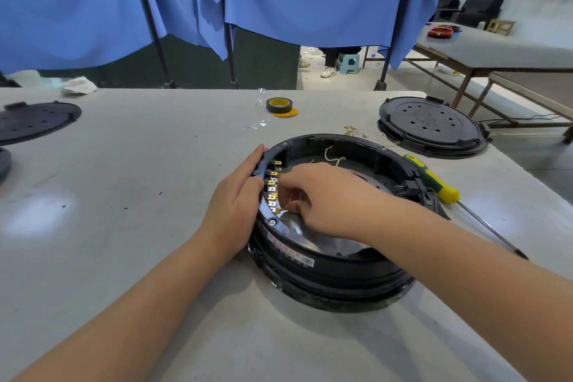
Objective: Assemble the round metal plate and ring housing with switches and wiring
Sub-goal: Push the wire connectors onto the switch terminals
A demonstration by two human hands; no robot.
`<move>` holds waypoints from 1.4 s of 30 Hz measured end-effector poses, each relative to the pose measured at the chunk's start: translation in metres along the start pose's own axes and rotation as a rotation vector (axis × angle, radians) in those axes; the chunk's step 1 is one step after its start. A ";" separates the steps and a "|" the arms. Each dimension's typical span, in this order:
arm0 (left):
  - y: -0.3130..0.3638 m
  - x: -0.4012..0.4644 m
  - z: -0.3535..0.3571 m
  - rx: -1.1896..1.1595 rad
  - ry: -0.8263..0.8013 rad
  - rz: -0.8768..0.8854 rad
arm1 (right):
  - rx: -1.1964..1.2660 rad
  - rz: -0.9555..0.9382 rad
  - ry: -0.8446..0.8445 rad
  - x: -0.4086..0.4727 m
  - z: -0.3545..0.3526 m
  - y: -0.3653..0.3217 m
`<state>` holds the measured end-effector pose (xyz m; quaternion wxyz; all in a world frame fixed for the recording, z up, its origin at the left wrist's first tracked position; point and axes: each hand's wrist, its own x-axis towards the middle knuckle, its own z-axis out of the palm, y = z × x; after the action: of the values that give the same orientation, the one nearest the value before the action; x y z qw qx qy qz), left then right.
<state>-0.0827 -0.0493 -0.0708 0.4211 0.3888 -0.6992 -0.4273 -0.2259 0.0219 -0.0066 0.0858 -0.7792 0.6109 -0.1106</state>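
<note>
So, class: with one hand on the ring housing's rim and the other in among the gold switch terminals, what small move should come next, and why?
Probably push the small gold connector onto a terminal. The right hand pinches what looks like a connector beside the gold terminals inside the ring housing, while the left hand rests on its rim, steadying it.

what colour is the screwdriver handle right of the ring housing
Yellow with green sections, seen in the head view: the screwdriver lies beside the ring housing.
</note>
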 end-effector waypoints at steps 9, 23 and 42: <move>0.000 0.000 0.000 -0.005 -0.007 0.013 | 0.130 0.008 -0.030 0.001 0.001 0.007; 0.007 -0.003 0.000 0.039 -0.015 0.042 | 0.445 0.118 -0.050 0.004 0.004 0.006; 0.005 -0.003 0.002 0.005 -0.018 0.020 | 0.088 0.064 0.040 -0.001 0.002 -0.001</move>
<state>-0.0841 -0.0443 -0.0678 0.4183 0.3790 -0.7078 -0.4247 -0.2243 0.0233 -0.0082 0.1113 -0.7524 0.6316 -0.1503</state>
